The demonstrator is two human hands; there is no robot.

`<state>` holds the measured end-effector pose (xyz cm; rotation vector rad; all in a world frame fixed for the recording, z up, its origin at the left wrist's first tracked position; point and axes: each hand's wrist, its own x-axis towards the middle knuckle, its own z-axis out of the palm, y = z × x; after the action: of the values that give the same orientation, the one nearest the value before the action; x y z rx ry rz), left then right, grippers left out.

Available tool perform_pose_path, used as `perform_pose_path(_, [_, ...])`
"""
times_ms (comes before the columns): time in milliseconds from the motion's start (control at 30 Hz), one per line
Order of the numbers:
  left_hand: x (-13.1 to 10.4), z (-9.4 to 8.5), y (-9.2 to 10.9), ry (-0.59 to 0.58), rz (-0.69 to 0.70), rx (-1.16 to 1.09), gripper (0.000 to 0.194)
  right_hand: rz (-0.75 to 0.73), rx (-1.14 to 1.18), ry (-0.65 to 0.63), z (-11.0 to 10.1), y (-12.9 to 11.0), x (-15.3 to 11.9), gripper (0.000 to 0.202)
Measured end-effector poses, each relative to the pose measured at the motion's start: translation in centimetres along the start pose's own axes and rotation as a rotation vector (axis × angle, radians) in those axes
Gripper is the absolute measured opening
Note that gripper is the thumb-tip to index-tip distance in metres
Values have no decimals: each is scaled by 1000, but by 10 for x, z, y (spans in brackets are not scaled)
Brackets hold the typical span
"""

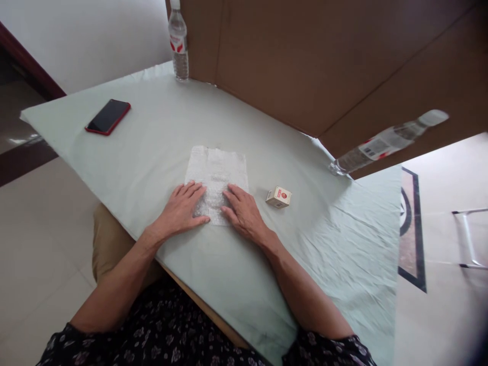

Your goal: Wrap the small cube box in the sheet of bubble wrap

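A whitish, translucent sheet that looks like bubble wrap [217, 165] lies flat on the pale green tablecloth. My left hand [183, 209] rests on its left edge, palm down, fingers spread and thumb pointing inward. On the right edge lies my right hand [243, 211], also palm down with its fingers apart. Neither hand grips anything. Just right of my right hand, a small cream box [278, 197] with a red print stands apart from the sheet.
A red-edged phone [108, 117] lies at the back left of the tablecloth [152, 112]. One water bottle [178, 48] stands at the back, another [375, 147] at the right, both beside a large brown cardboard panel [290, 61]. The table's front edge is near my body.
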<state>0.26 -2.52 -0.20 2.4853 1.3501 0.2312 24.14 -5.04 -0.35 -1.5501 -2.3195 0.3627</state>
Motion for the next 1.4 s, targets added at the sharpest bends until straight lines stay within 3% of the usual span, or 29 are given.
perform_pose_path(133, [0, 1, -7, 0, 18, -53, 85, 17, -27, 187, -30, 23, -19, 37])
perform_pose_path(233, [-1, 1, -4, -2, -5, -67, 87, 127, -101, 309, -49, 56, -40, 44])
perform_pose_path(367, [-4, 3, -2, 19, 2, -76, 88, 349, -85, 372, -44, 97, -62, 62])
perform_pose_path(467, [-6, 6, -3, 78, -1, -106, 77, 457, 25, 383, -33, 106, -67, 61])
perform_pose_path(600, [-8, 9, -4, 151, -8, -126, 66, 473, 223, 400, -40, 89, -61, 54])
perform_pose_path(767, [-7, 7, -3, 126, -28, -111, 77, 282, 292, 414, -55, 45, -31, 49])
perform_pose_path(933, [-6, 7, -3, 122, -40, -120, 84, 91, 304, 257, -27, 12, 17, 48])
perform_pose_path(1133, [-5, 9, -5, 131, -39, -130, 85, 56, 163, 108, 13, 3, 38, 57])
perform_pose_path(1400, [-2, 4, -1, 104, -30, -113, 84, 39, 109, 156, 22, 6, 31, 65])
